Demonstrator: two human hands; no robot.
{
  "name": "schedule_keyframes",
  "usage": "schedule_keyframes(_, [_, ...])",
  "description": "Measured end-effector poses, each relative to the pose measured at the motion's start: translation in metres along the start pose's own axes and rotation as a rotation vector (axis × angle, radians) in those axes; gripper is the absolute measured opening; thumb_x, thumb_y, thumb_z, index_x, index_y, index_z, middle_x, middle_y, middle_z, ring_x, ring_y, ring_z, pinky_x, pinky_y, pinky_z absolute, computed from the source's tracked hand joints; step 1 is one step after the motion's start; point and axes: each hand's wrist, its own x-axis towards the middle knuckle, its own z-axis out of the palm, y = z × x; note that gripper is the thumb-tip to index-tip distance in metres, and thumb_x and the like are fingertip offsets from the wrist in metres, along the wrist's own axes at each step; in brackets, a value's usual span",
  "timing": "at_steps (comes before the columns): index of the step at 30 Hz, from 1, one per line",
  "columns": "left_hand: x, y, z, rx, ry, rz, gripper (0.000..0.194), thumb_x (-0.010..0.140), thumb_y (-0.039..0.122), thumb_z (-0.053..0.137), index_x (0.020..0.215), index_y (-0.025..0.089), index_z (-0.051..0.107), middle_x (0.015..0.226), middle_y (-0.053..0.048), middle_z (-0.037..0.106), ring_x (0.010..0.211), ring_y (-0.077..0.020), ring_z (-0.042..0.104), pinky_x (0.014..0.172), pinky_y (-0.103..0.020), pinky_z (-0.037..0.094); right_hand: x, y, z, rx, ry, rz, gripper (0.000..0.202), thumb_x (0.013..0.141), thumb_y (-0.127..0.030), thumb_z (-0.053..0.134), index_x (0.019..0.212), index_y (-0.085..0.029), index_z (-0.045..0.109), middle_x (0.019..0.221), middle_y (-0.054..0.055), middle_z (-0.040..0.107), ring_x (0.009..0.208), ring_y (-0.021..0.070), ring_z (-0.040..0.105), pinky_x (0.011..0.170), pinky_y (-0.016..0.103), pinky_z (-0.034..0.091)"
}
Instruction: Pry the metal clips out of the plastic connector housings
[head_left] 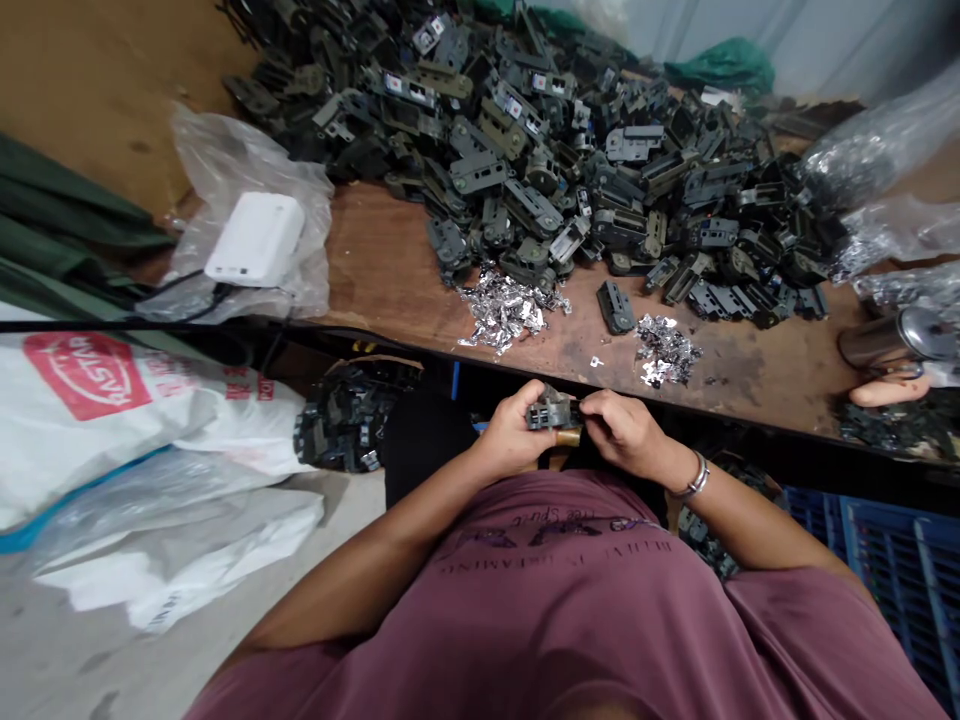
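Note:
In front of my lap, just below the table edge, my left hand is closed round a small dark grey plastic part with slots along its side. The fingers of my right hand are pinched together at the part's right end; what lies between them is hidden. A brass-coloured piece shows just under the part, and I cannot tell what it belongs to. On the table ahead lies a single similar grey part, between two heaps of shiny metal scraps, the left heap and the right heap.
A big pile of similar grey parts covers the table's back. A white box with cables sits on plastic at left. At right stands a metal cup. Below are a sack, more parts and a blue crate.

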Motion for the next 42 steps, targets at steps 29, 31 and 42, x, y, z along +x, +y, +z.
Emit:
schedule_keyframes(29, [0.001,-0.010,-0.011,-0.054,-0.077,-0.086,0.036,0.055,0.026,0.082,0.078,0.018,0.054,0.072,0.005,0.057,0.065,-0.0095,0.053,0.064,-0.022,0.044,-0.001,0.005,0.008,0.000,-0.092,0.000,0.021,0.093,-0.012,0.045,0.112,-0.019,0.050,0.086,0.006,0.068,0.067,0.0140,0.064,0.060,0.025,0.050])
schedule_keyframes(31, [0.002,-0.010,-0.010,-0.067,-0.074,-0.087,0.037,0.055,0.027,0.082,0.078,0.017,0.055,0.075,0.003,0.060,0.068,-0.0108,0.055,0.067,-0.024,0.046,-0.004,0.006,0.012,-0.036,-0.071,-0.003,0.019,0.094,-0.012,0.045,0.110,-0.020,0.052,0.081,0.004,0.068,0.064,0.0139,0.064,0.059,0.024,0.050])
schedule_keyframes(42, [0.000,-0.005,-0.013,-0.103,0.045,-0.023,0.039,0.059,0.030,0.082,0.089,0.019,0.059,0.095,-0.005,0.071,0.081,-0.0163,0.066,0.076,-0.028,0.052,-0.018,-0.004,0.022,0.370,0.231,0.411,0.024,0.095,-0.026,0.052,0.118,-0.023,0.057,0.109,0.010,0.072,0.084,0.0171,0.072,0.077,0.033,0.060])
